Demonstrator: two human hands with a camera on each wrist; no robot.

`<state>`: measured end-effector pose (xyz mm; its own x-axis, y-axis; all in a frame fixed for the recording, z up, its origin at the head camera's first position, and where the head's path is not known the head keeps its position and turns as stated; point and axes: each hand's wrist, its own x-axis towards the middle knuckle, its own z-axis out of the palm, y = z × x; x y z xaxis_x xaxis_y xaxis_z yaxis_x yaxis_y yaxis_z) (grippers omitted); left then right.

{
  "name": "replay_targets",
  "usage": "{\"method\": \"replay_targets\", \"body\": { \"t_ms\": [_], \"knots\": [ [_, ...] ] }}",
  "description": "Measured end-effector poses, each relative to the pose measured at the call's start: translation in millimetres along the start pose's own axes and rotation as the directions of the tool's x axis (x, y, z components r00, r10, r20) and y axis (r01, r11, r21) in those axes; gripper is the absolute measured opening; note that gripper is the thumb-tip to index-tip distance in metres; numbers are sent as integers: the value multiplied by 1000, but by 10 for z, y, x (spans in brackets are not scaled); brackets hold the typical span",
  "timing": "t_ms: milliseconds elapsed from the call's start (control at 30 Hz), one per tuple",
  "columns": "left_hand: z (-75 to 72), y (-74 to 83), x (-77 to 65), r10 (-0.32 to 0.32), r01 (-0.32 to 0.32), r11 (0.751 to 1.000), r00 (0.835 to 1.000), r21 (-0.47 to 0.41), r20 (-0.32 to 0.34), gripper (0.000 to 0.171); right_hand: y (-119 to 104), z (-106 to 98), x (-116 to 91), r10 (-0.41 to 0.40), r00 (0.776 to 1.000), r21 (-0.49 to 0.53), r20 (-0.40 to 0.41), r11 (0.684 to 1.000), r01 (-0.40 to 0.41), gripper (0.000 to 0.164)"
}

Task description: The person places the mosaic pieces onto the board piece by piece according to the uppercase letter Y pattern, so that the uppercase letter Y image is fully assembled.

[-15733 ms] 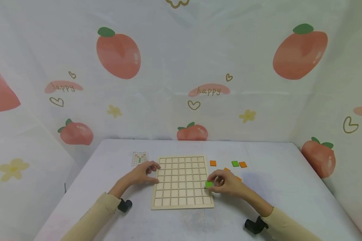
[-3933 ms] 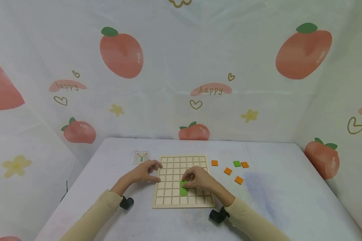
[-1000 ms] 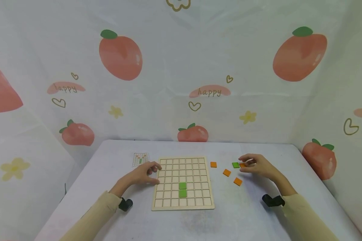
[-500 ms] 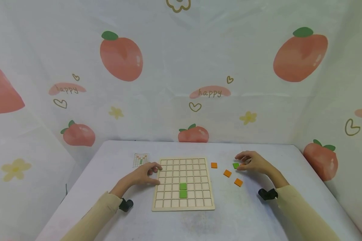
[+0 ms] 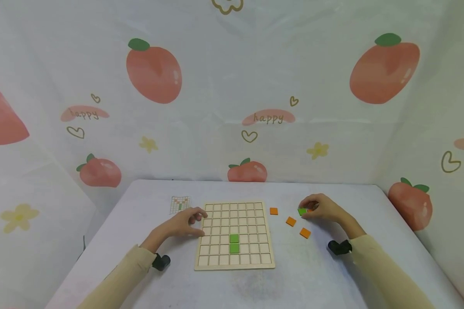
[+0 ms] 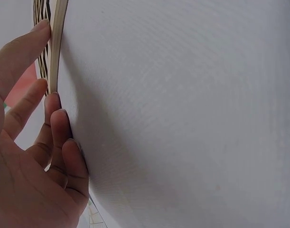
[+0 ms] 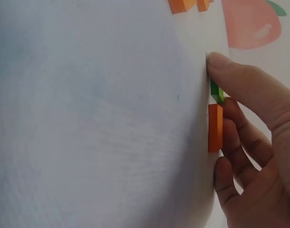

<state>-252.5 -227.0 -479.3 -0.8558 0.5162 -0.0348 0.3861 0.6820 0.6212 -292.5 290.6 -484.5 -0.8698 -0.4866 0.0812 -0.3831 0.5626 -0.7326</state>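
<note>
A square wooden grid board (image 5: 251, 265) lies on the table, two green tiles (image 5: 234, 243) set one above the other in its lower middle cells. My left hand (image 5: 183, 223) rests at the board's left edge, thumb and fingertips spread apart along it; the left wrist view shows the fingertips right at the board's side (image 6: 55, 52). At the right, my right hand (image 5: 322, 209) pinches a loose green tile (image 5: 302, 211) on the table between thumb and forefinger. An orange tile (image 7: 215, 128) lies just beside it under the hand, mostly hidden in the head view.
Three more orange tiles lie between board and right hand: one near the board (image 5: 273, 211), a middle one (image 5: 291, 221) and a nearer one (image 5: 305, 233). A small printed pattern card (image 5: 180, 204) lies beyond the left hand. A fruit-print curtain (image 5: 201, 141) hangs behind the table.
Two green tiles have come to lie in the board since the earliest frame. My right hand left the board for the loose tiles and shifted slightly left onto the green one. The left hand stayed.
</note>
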Motion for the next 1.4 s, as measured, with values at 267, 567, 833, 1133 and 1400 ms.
{"method": "replay_targets", "body": {
  "t_ms": [267, 567, 833, 1133, 1400],
  "knots": [
    [-1, 0, 0, 8, -8, 1000, 1000, 2, -1, 52, -58, 21, 19, 1, 1000, 0, -5, 1000, -1, 23],
    [1, 5, 4, -16, 16, 1000, 1000, 2, -2, 52, -79, 41, 54, 34, 998, 31, -48, 999, -32, 20],
    [15, -10, 6, -22, 22, 1000, 1000, 5, 3, 53, -224, 84, 122, -67, 997, 86, -47, 994, 71, 20],
    [9, -12, 1, -1, 1, 1000, 1000, 2, 0, 53, -498, 215, 175, -135, 989, 136, -63, 980, 143, 22],
    [7, -6, -6, -13, 13, 1000, 1000, -2, 0, 53, -660, 400, 225, -183, 983, 163, -25, 969, 184, 22]
  ]
}}
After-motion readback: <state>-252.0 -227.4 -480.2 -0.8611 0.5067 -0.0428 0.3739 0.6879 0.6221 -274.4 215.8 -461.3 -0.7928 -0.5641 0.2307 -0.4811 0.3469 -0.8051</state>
